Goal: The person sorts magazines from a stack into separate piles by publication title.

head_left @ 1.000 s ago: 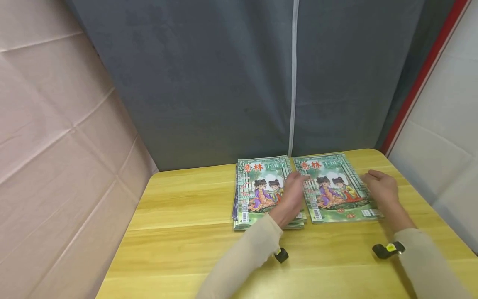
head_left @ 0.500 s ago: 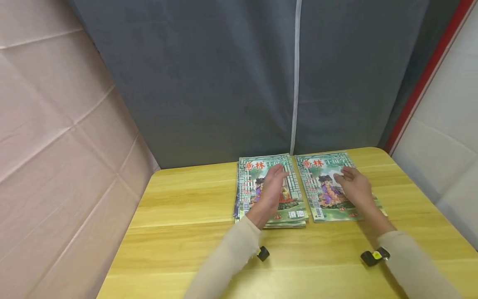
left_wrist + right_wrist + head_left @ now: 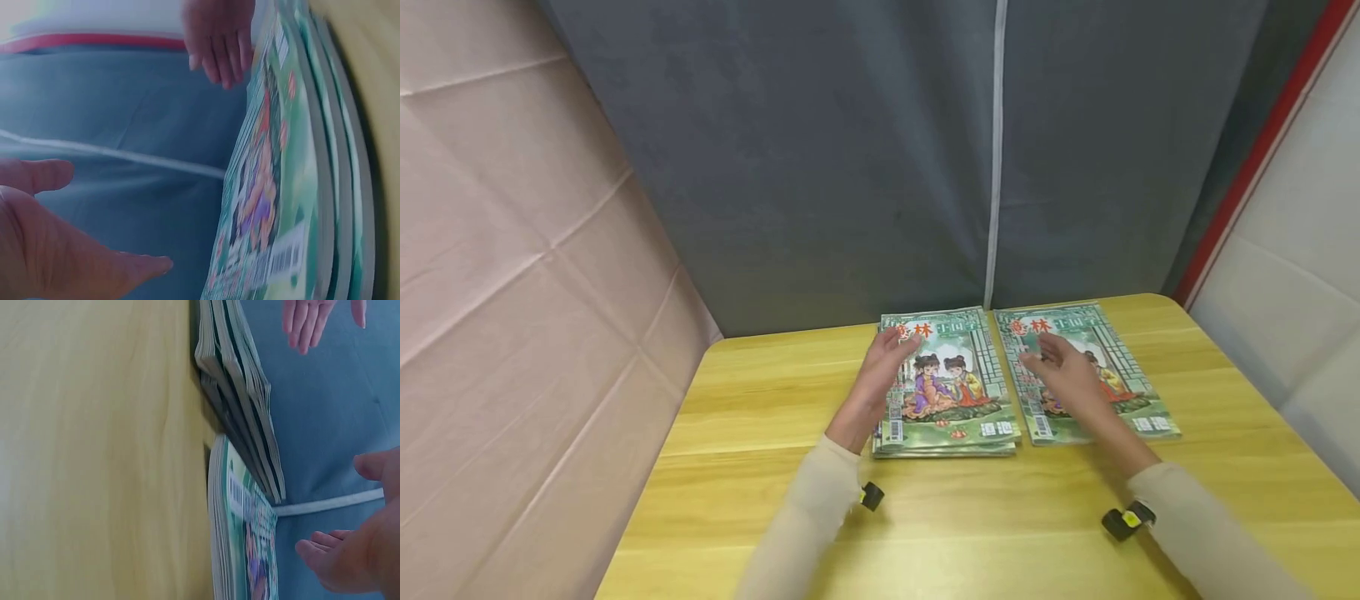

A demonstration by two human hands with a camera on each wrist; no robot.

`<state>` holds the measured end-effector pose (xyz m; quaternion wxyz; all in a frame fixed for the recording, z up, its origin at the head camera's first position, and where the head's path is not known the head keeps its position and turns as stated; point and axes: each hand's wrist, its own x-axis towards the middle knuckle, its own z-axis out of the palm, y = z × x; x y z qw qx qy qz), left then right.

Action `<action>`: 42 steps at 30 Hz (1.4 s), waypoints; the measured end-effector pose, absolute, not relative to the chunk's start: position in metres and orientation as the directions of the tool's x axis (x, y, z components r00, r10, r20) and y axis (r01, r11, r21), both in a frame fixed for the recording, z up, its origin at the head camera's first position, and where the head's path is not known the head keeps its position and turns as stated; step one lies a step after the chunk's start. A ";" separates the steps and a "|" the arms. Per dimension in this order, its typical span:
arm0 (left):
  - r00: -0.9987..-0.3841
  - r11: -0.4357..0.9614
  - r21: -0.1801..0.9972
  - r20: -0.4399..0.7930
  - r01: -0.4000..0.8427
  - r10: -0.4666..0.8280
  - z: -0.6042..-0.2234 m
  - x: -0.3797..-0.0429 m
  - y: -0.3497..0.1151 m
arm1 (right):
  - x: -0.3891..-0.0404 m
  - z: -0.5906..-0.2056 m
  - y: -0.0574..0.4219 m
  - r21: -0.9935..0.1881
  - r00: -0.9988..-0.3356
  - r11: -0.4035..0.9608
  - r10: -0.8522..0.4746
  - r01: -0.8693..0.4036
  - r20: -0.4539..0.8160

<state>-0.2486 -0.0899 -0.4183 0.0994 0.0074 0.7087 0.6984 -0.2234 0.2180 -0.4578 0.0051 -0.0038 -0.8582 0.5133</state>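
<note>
A stack of green illustrated magazines (image 3: 958, 417) lies near the table's back edge, its top cover showing two cartoon children. To its right, a narrow gap away, lies a matching magazine (image 3: 1138, 404). My left hand (image 3: 874, 375) hovers by the stack's left edge with fingers extended and thumb apart, holding nothing. In the left wrist view the thumb and fingers are clear of the stacked magazines (image 3: 294, 187). My right hand (image 3: 1067, 379) is over the left part of the right magazine, fingers relaxed and loosely bent. The right wrist view shows it apart from that magazine (image 3: 240, 506).
The wooden table (image 3: 760, 500) has its back edge against a dark grey curtain (image 3: 812, 183) with a pale vertical strip. A pinkish cloth wall (image 3: 535, 292) stands on the left, a white one (image 3: 1300, 275) with a red border on the right.
Both hands have moved left: the left from the gap between the piles to the stack's left edge, the right from the right magazine's outer edge to over its left part. The magazines stay put.
</note>
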 end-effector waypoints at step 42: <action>-0.935 0.433 0.901 -0.159 -0.006 0.318 -0.475 -0.255 -0.135 | -0.228 -0.473 0.159 -0.738 -0.982 0.673 -0.105 0.044 -0.155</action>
